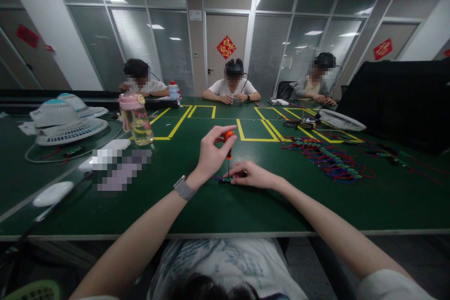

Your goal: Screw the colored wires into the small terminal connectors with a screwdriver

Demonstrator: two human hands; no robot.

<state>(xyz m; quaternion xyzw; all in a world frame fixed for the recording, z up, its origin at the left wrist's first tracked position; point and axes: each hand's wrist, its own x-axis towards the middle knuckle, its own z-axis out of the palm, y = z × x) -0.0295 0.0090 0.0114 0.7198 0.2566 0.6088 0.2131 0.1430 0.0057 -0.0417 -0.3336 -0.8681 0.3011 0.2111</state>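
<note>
My left hand (213,151), with a grey watch on its wrist, grips the orange and black handle of a screwdriver (229,139). The screwdriver stands upright, its thin shaft pointing down at a small green circuit board (225,180) on the green table. My right hand (251,174) rests low on the table just right of the shaft, its fingers closed at the board's right edge. Those fingers hide part of the board. Whether the tip touches a screw is too small to tell. Blue wire shows at the board's left side.
Many wired boards (328,159) lie in a row at right. Fans (70,124), a pink-lidded bottle (140,124) and white objects (53,194) are at left. Yellow tape (258,139) marks the green table (281,215). Three people sit across it. A large black object (397,103) stands far right.
</note>
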